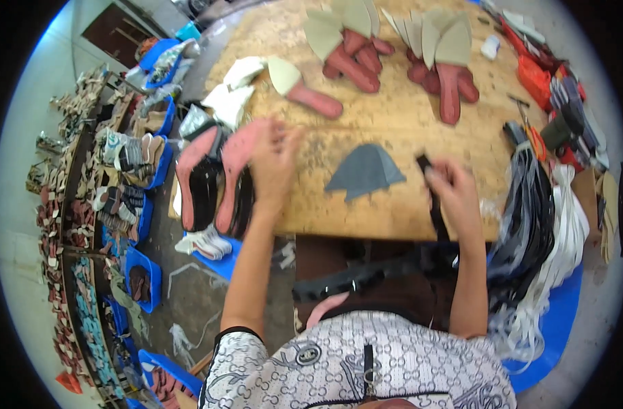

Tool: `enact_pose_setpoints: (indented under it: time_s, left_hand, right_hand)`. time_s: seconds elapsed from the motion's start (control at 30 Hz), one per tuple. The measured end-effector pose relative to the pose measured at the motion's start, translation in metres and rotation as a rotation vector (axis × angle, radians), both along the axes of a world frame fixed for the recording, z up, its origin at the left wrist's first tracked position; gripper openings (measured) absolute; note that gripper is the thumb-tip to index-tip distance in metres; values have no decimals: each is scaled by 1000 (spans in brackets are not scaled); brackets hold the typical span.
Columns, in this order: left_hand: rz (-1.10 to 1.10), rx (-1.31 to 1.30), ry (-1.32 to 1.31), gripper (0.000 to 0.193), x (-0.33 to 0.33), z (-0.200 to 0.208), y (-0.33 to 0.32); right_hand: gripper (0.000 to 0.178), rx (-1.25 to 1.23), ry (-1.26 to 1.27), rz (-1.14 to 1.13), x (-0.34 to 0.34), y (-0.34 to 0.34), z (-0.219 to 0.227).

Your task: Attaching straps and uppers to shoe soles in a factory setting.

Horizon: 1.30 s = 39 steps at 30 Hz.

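My left hand (274,163) is blurred over the left part of the table, beside a pink shoe sole piece with a glossy black heel (238,187); whether its fingers hold anything is smeared. Another such pink-topped piece (197,153) stands just left of it. In my right hand (454,194), thumb and fingers pinch a black strip (436,215) that hangs down past the table's front edge. Between the hands lie dark grey curved cut pieces (366,172), overlapping on the wood. Across my lap runs a longer glossy black strip (345,281).
Pink insoles with beige flaps (449,85) sit along the far side of the wooden table (311,215). White wrapped bundles (227,102) lie at its left. Grey, black and white strips (553,225) hang at the right. Blue bins (142,273) and loaded shelves (69,225) line the left.
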<state>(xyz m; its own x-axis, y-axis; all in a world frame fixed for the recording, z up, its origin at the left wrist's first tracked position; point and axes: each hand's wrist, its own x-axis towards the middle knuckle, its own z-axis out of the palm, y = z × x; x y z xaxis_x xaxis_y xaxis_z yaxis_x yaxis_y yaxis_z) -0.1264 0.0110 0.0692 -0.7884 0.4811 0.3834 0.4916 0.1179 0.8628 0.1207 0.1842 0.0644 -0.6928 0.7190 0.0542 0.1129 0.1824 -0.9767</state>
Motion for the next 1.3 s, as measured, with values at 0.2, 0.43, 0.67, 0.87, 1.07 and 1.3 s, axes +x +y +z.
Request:
enact_pose_setpoints:
  time_s: [0.2,0.43,0.67,0.87,1.07,1.3]
  left_hand:
    - [44,22,-773,23,-157,-120,83]
    - [-59,396,-832,16,-86,-91,96]
    - [-446,806,-1088,31,43,-32,23]
    - [-460,453,-1322,31,136,-23,-3]
    - [-462,359,-1492,36,163,-46,-29]
    - [-464,310,-1342,36,182,-50,-36]
  right_hand:
    - [13,-430,-1,134,31,-71,5]
    - [12,-381,-93,28,60,-74,-3]
    - [7,-322,210,-54,32,-69,17]
    - [16,-672,451,-16,-10,-80,17]
    - [12,-905,495,-33,-1,-95,-15]
    - [17,-1024,423,-102,14,-107,-24]
